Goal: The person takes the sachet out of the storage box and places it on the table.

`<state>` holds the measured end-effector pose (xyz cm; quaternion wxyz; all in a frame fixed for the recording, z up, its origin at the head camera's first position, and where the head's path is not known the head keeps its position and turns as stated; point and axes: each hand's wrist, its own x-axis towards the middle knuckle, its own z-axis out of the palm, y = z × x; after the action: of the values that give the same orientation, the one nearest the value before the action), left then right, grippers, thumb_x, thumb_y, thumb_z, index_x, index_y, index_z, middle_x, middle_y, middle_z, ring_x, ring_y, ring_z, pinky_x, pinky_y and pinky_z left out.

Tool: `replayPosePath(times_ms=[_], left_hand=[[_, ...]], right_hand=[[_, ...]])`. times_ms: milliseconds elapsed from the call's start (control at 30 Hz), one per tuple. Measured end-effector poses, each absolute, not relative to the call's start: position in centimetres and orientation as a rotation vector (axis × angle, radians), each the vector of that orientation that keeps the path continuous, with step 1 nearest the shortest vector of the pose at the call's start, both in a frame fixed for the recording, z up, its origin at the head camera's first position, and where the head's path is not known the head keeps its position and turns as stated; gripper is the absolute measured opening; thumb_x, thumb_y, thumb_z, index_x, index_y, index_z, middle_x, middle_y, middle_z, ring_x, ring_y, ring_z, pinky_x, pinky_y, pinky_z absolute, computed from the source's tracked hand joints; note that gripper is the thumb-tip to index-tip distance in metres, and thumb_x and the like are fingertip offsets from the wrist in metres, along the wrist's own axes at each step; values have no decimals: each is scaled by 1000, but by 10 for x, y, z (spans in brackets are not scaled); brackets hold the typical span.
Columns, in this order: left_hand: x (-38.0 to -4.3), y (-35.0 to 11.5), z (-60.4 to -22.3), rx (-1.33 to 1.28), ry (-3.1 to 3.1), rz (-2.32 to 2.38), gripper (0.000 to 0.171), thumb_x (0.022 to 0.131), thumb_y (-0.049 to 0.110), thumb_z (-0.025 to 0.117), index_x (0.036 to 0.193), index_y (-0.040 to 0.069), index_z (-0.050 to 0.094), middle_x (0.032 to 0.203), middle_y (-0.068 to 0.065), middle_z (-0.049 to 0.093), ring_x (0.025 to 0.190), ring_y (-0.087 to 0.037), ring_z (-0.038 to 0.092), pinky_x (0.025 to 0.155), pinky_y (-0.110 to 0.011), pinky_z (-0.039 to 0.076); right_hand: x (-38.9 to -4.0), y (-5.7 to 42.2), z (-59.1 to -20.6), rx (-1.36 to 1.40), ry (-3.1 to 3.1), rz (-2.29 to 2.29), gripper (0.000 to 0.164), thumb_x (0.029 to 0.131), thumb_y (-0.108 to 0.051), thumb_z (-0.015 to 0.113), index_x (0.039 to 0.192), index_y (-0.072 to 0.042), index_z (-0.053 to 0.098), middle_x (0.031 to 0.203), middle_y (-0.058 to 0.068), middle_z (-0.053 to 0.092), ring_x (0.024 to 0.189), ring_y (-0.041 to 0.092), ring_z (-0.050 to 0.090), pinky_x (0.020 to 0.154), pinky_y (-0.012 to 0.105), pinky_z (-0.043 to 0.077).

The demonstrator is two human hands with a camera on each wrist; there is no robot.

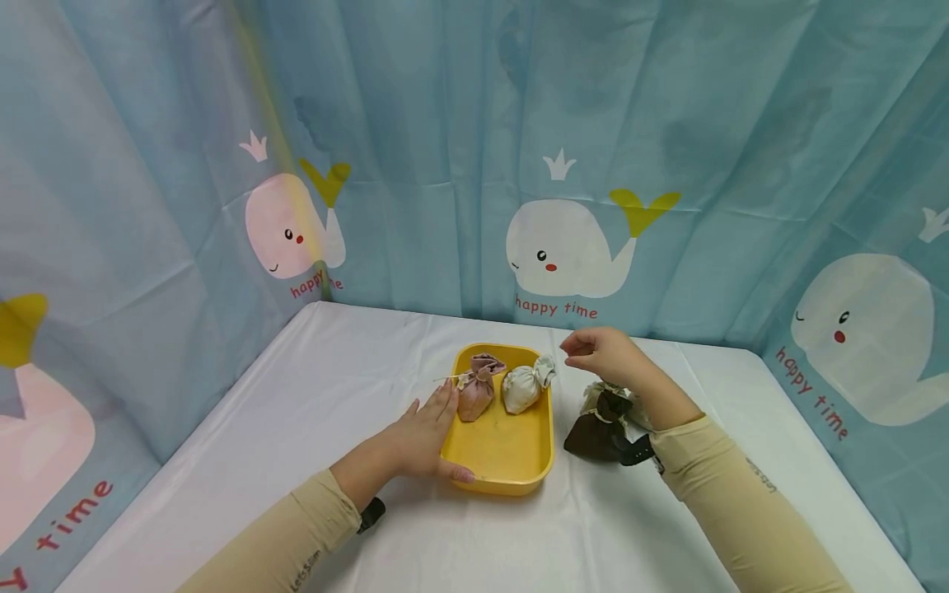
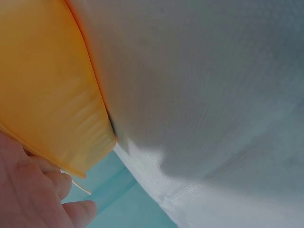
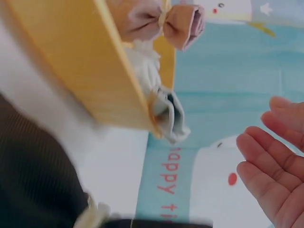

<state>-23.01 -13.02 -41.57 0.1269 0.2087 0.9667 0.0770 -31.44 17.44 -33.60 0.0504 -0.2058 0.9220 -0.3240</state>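
A blue curtain (image 1: 460, 123) printed with whales stands behind and beside a white-covered desk (image 1: 356, 362). Two beige sleeves, the left (image 1: 274, 535) and the right (image 1: 741, 494), reach in from the near edge. Between them sits a yellow tub (image 1: 497, 453), its long axis running away from the person.

The left hand (image 1: 423, 436) lies along the tub's left side, fingers extended, thumb at the near rim, gripping nothing. The right hand (image 1: 611, 358) hangs in the air beyond the tub's right side, fingers loosely bent, with nothing in them.

Under the right wrist, on the desk just right of the tub, is a dark brown bag (image 1: 591, 436) with a pale top, partly hidden by the arm. A pink bag (image 1: 474, 401) stands in the tub's far left, nearer the left hand. To its right, also inside, a pale bag (image 1: 521, 391) leans with its long axis slanting far and right; its tied neck pokes over the rim towards the right hand, near its fingertips but apart. A thin string (image 2: 81, 187) shows past the left fingers; whether they touch it, I cannot tell.
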Motion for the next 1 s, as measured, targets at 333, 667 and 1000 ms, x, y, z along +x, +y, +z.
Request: replayPosePath(times_ms=[333, 667, 1000], left_hand=[[-229, -131, -415, 621, 2823, 230, 133, 54, 88, 44, 146, 4, -1, 153, -11, -9, 140, -22, -4, 109, -51, 11], [-228, -131, -412, 623, 2812, 241, 131, 56, 86, 46, 146, 4, -2, 153, -12, -8, 140, -23, -4, 109, -52, 12], [-228, -131, -416, 628, 2826, 238, 132, 54, 88, 43, 146, 4, -1, 153, -11, -8, 140, -22, -4, 109, -52, 12]], right_hand=[[-330, 142, -345, -618, 2763, -1074, 26, 84, -14, 66, 109, -6, 65, 103, 10, 65, 95, 22, 61, 82, 37, 50], [-336, 114, -354, -618, 2663, -1173, 29, 84, -9, 65, 113, -5, 63, 111, 17, 63, 98, 23, 60, 85, 37, 48], [-338, 92, -368, -585, 2680, -1129, 35, 83, -12, 67, 117, -5, 61, 109, 12, 64, 98, 20, 59, 87, 35, 48]])
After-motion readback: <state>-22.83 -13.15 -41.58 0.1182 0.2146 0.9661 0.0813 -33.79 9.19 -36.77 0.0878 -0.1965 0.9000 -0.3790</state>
